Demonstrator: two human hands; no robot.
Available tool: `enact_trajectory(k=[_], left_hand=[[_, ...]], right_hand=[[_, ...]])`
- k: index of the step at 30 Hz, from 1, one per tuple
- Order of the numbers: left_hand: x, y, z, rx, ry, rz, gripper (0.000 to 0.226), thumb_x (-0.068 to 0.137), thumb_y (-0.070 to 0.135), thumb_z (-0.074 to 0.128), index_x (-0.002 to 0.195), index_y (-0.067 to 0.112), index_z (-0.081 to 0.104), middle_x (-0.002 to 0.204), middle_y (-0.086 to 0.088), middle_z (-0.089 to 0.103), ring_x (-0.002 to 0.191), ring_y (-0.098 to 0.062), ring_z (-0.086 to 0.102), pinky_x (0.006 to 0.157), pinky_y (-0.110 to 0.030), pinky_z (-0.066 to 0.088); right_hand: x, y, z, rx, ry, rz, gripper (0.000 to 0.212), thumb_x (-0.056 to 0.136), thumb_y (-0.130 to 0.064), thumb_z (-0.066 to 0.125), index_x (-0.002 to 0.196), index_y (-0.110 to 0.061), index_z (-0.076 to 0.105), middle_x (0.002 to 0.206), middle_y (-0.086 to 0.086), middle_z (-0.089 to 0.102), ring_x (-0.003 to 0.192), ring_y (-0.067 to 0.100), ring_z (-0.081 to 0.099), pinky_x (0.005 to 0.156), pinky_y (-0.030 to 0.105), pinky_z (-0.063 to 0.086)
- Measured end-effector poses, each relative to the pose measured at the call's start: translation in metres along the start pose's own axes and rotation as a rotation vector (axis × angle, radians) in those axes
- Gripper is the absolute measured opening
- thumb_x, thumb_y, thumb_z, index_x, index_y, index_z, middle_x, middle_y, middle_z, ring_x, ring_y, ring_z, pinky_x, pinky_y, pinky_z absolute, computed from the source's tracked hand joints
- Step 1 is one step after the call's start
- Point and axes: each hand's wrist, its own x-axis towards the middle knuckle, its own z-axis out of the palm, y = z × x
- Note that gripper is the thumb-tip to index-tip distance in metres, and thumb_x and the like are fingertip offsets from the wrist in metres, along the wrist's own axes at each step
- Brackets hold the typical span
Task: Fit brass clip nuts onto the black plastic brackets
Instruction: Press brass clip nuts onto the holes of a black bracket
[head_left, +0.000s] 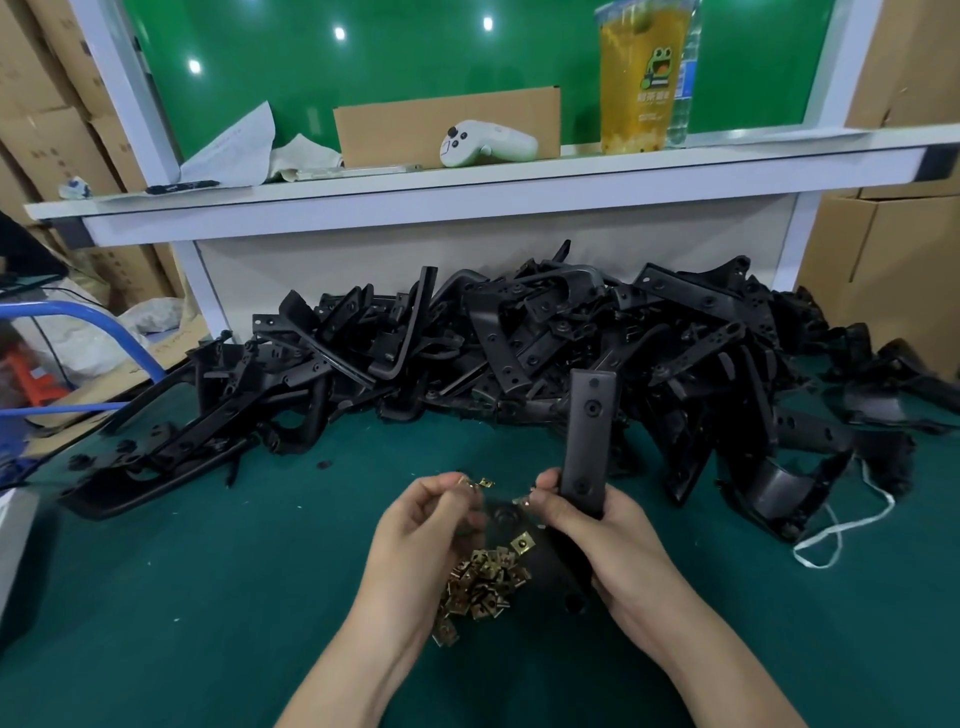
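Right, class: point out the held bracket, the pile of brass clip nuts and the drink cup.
held bracket (589, 415): head view, upright flat face.
pile of brass clip nuts (488, 577): head view, heap's middle.
drink cup (641, 78): head view, printed side.

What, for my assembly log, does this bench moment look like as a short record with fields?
left hand: pinches small brass clip nuts at its fingertips
right hand: grips long black plastic bracket, held upright
loose stock: pile of brass clip nuts on green table mat, between the wrists
bracket stock: large heap of black plastic brackets behind the hands
shelf: tall yellow drink cup, white handheld controller
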Motion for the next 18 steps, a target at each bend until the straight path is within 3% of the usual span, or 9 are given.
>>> enact_trajectory(k=[4, 7, 12, 15, 18], left_hand=[[-0.001, -0.002, -0.002, 0.000, -0.019, -0.013, 0.017, 0.100, 0.005, 0.056, 0.107, 0.009, 0.071, 0.080, -0.004, 0.067, 0.070, -0.014, 0.063, 0.067, -0.028, 0.054], [-0.005, -0.004, 0.000, 0.020, -0.087, -0.022, 0.019, 0.100, 0.006, 0.057, 0.109, 0.008, 0.074, 0.084, -0.007, 0.070, 0.074, -0.016, 0.065, 0.068, -0.025, 0.055], [-0.008, -0.004, 0.003, -0.032, -0.170, -0.031, 0.024, 0.086, 0.016, 0.065, 0.105, 0.007, 0.076, 0.090, -0.014, 0.074, 0.080, -0.020, 0.070, 0.071, -0.024, 0.058], [-0.010, -0.003, 0.005, -0.051, -0.214, -0.045, 0.021, 0.081, 0.019, 0.068, 0.096, 0.009, 0.079, 0.093, -0.017, 0.075, 0.081, -0.022, 0.072, 0.072, -0.025, 0.059], [-0.011, -0.004, 0.005, -0.073, -0.246, -0.065, 0.022, 0.082, 0.020, 0.069, 0.100, 0.008, 0.076, 0.097, -0.021, 0.074, 0.082, -0.024, 0.072, 0.072, -0.027, 0.059]], right_hand=[[0.002, -0.001, -0.003, 0.134, 0.084, 0.043, 0.011, 0.082, -0.023, 0.080, 0.089, -0.031, 0.077, 0.093, 0.000, 0.078, 0.084, 0.014, 0.075, 0.064, 0.024, 0.056], [0.004, -0.003, -0.006, 0.247, 0.137, 0.050, 0.008, 0.077, -0.024, 0.081, 0.083, -0.030, 0.079, 0.090, 0.002, 0.077, 0.079, 0.014, 0.075, 0.056, 0.025, 0.055], [0.006, -0.005, -0.010, 0.354, 0.182, 0.064, 0.033, 0.060, -0.031, 0.081, 0.092, -0.024, 0.077, 0.091, 0.001, 0.077, 0.078, 0.014, 0.074, 0.059, 0.027, 0.056], [0.006, -0.004, -0.010, 0.386, 0.167, 0.083, 0.029, 0.071, -0.027, 0.078, 0.100, -0.022, 0.073, 0.088, -0.001, 0.075, 0.073, 0.012, 0.073, 0.065, 0.029, 0.055], [0.006, -0.004, -0.011, 0.396, 0.155, 0.103, 0.019, 0.082, -0.023, 0.075, 0.101, -0.021, 0.073, 0.086, -0.001, 0.075, 0.073, 0.013, 0.072, 0.064, 0.029, 0.056]])
